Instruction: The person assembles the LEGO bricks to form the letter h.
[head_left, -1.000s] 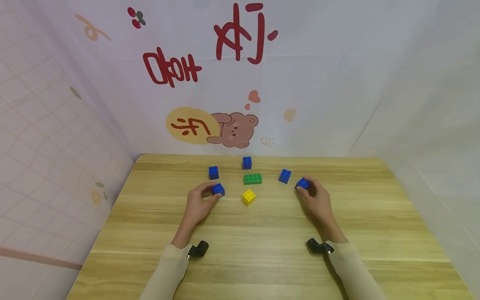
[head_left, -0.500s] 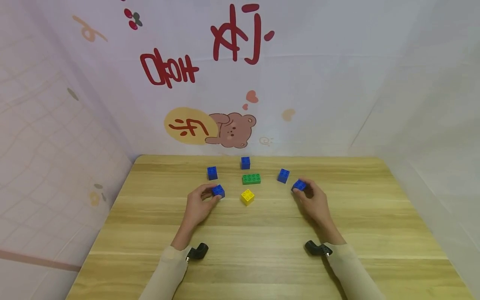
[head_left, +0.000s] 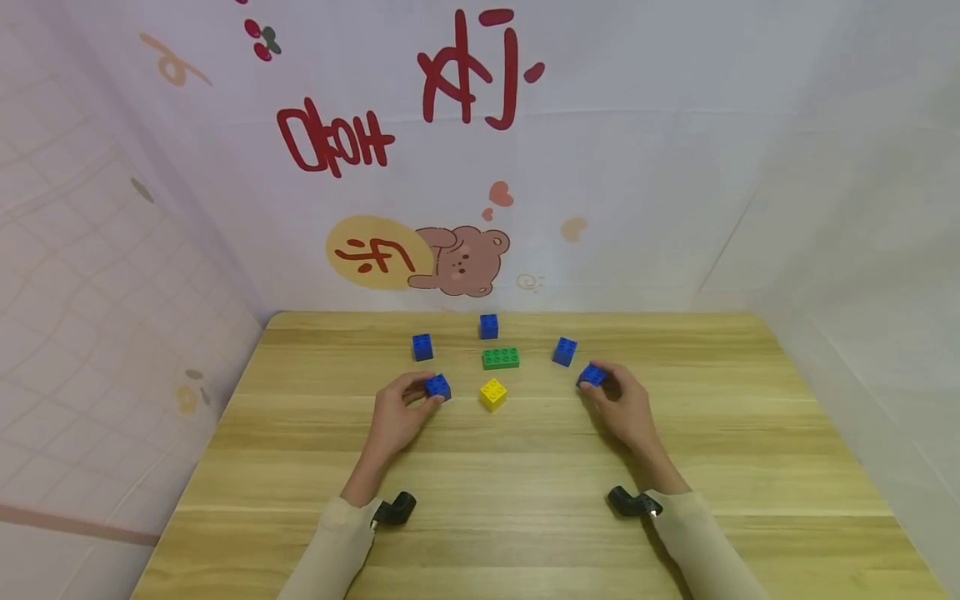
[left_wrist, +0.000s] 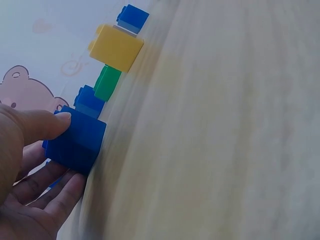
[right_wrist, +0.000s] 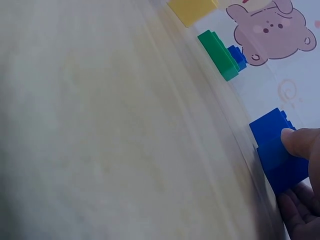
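My left hand (head_left: 396, 418) pinches a blue toy brick (head_left: 438, 387) between thumb and fingers, low at the table, left of a yellow brick (head_left: 492, 395). In the left wrist view the thumb lies on the near face of this blue brick (left_wrist: 77, 142), with the fingers under and behind it. On the other side, my right hand (head_left: 628, 410) grips another blue brick (head_left: 591, 377), close to a standing blue brick (head_left: 565, 351). The right wrist view shows the thumb against the held brick (right_wrist: 281, 167); part of it is hidden by the hand.
A green long brick (head_left: 500, 358) lies behind the yellow one. Farther back stand a blue brick (head_left: 489, 326) near the wall and another blue brick (head_left: 422, 347) at the left. A printed cloth wall (head_left: 637, 167) borders the wooden table (head_left: 510, 517).
My right hand has moved left and a little nearer with its blue brick. The left hand has shifted slightly inward and nearer with its brick. The head view has turned slightly.
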